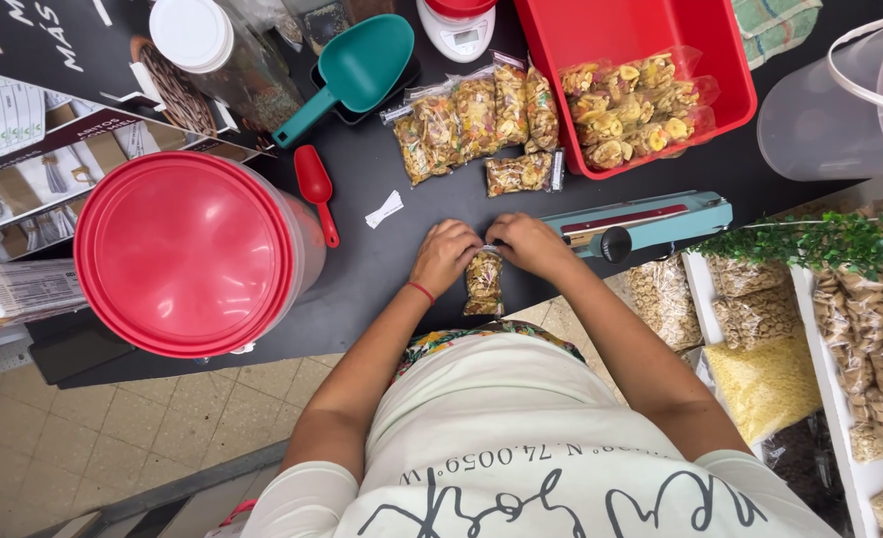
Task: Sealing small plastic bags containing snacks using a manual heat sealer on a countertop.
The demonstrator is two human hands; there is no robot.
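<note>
Top of small clear snack bag: hidden under our left hand and right hand, so we cannot tell its seal. Far white scale and right clear bucket: cut by the edges. Far-left leaflets: print too small to tell.

Bare black worktop is lying open just left of the hands, broken only by a paper scrap and small red scoop. The red-lidded bucket is blocking farther left; the teal sealer is crowding the right, sealed snack bags lining up ahead.
</note>
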